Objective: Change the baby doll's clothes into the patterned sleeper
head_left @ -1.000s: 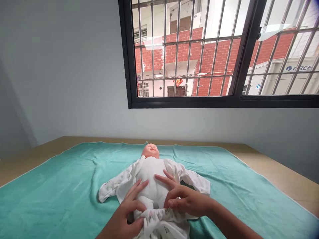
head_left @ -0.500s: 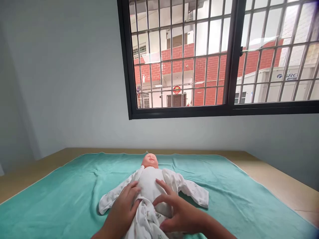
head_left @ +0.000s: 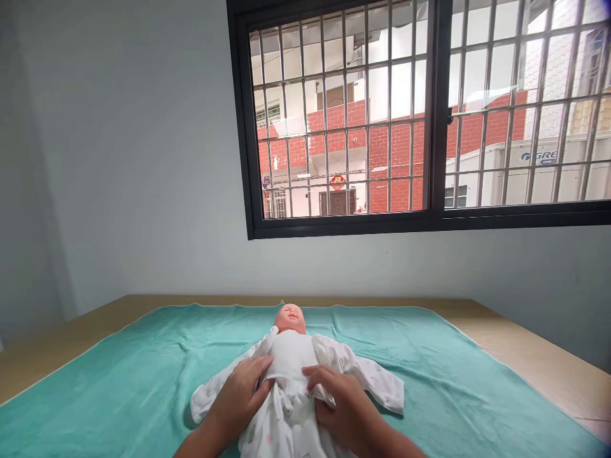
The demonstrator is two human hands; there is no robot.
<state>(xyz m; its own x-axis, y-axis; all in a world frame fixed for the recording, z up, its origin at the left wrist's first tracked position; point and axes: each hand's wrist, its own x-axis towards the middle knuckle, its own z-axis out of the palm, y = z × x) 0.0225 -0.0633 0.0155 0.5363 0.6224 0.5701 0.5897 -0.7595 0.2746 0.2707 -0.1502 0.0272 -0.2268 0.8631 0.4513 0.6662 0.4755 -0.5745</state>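
A baby doll (head_left: 290, 318) lies on its back, head toward the wall, with a white top (head_left: 292, 353) over its chest. Patterned white sleeves (head_left: 377, 378) spread out to both sides. Over its lower body is a patterned white baby garment (head_left: 286, 423) with a gathered upper edge. My left hand (head_left: 238, 397) rests along the doll's left-hand side in view, its thumb and fingers closed at that edge. At the opposite side, the bent fingers and thumb of my right hand (head_left: 344, 404) pinch the garment's edge. My palms hide part of the cloth.
A teal blanket (head_left: 128, 375) lies under the doll, slightly wrinkled. Its border leaves a strip of the wooden table (head_left: 506, 331) showing. Behind stands a grey wall (head_left: 143, 159) with a dark-framed, barred window (head_left: 344, 226).
The garment's bunched upper edge now lies spread across the doll's belly. My right hand's fingers have closed from a spread pose onto the cloth. The view has tilted up slightly.
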